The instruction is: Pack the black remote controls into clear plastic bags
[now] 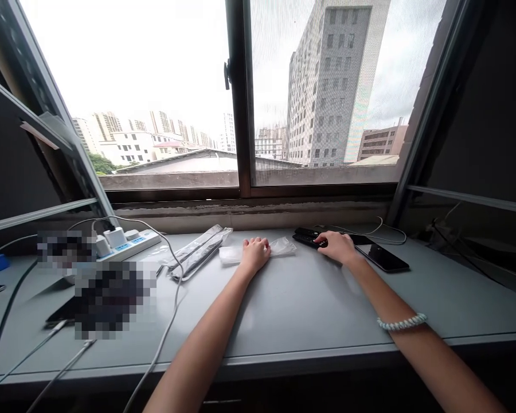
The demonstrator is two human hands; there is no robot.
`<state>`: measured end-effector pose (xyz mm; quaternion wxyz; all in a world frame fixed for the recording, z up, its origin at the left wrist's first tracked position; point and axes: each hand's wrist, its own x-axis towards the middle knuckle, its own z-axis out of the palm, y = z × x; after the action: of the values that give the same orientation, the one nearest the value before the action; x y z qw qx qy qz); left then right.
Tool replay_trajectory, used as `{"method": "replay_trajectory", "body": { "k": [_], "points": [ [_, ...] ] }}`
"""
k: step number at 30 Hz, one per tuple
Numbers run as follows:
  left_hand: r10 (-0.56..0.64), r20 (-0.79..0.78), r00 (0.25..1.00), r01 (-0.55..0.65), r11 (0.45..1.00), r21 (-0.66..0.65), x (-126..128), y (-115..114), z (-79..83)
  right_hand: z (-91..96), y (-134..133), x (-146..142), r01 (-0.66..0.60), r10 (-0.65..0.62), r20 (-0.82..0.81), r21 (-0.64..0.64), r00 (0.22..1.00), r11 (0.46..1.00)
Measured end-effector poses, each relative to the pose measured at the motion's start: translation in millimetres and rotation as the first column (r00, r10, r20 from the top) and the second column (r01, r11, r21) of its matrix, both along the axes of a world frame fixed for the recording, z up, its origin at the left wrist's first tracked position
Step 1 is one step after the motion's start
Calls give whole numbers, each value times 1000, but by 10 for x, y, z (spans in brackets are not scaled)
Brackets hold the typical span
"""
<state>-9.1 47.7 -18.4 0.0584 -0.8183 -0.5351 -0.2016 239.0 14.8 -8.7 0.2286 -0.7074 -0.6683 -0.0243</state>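
My left hand [254, 254] rests with fingers curled on a clear plastic bag [279, 248] lying on the grey table [309, 310] near the window. Reaching further right, my right hand [337, 246] has its fingers closed over a black remote-like device [306, 236]. A black phone [380, 256] lies flat just right of that hand. A beaded bracelet [402, 323] is on my right wrist.
Long plastic-wrapped items [196, 252] lie left of the bag. A white power strip [126, 243] with plugs and white cables [163, 332] sits at the left, beside blurred patches. More cables [387, 229] run behind the phone. The window sill runs along the far edge.
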Motion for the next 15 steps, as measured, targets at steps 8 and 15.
{"method": "replay_trajectory", "body": {
  "k": [8,15],
  "points": [
    [-141,-32,989,144,983,111,154,-70,50,-113,61,-41,66,-68,38,45,997,997],
    [-149,15,989,148,987,70,172,-58,37,-216,122,49,50,-51,7,25,999,998]
  ]
}}
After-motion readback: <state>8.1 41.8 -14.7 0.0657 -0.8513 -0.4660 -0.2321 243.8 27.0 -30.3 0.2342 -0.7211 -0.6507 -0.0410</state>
